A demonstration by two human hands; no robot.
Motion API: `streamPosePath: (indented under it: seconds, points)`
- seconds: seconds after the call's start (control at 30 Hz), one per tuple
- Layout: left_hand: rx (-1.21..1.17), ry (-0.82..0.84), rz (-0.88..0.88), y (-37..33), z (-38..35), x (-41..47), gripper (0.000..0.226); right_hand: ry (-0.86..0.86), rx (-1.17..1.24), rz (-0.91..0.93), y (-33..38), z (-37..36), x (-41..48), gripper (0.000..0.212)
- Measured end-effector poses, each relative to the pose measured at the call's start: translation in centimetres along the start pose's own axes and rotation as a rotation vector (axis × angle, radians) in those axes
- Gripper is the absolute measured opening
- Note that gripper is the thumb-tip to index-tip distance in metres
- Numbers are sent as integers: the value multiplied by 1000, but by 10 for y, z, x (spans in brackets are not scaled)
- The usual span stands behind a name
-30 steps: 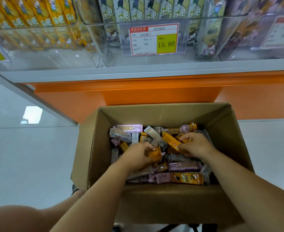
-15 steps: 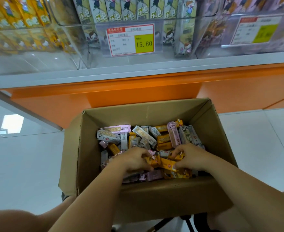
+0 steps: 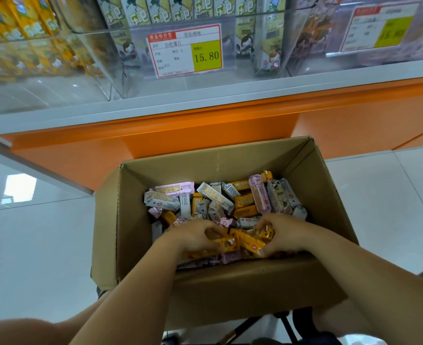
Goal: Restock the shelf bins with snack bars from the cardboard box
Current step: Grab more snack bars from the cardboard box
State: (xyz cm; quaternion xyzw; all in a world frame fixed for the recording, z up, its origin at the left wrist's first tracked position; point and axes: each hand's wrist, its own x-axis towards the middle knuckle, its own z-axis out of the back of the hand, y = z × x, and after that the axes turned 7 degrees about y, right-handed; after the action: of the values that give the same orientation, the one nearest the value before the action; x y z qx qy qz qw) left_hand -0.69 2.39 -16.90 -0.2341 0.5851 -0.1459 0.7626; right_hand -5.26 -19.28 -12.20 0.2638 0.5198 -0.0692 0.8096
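Fingers (image 3: pixel 211 230) of left hand (image 3: pixel 193 236) and right hand (image 3: pixel 284 232) curl round yellow snack bars (image 3: pixel 246 242) bunched between them, inside cardboard box (image 3: pixel 218 160). Beyond the fingertips lie pink and grey bars (image 3: pixel 215 195), loose. Farther out, above the box, clear shelf bins (image 3: pixel 101 58) hold packs (image 3: pixel 140 18) printed "乐吧". Price tag (image 3: pixel 184 51) reads "15.80".

A shop aisle, at a snack shelf.
Clear shelf bins (image 3: pixel 101 70) hold packaged goods, with a price tag (image 3: pixel 184 51) showing 15.80, above a tiled floor (image 3: pixel 36 245).
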Motion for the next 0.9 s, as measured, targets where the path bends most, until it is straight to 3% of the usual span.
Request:
streamPosePath:
  seconds: [0.43, 0.6, 0.9]
  points:
    - [58, -39, 2, 1, -4, -2, 56, -41, 78, 95, -2, -7, -2, 63]
    - [52, -34, 11, 3, -4, -2, 57, -28, 290, 121, -2, -9, 0, 58]
    - [42, -81, -12, 2, -1, -3, 48, -271, 313, 220, 3, 0, 7, 56]
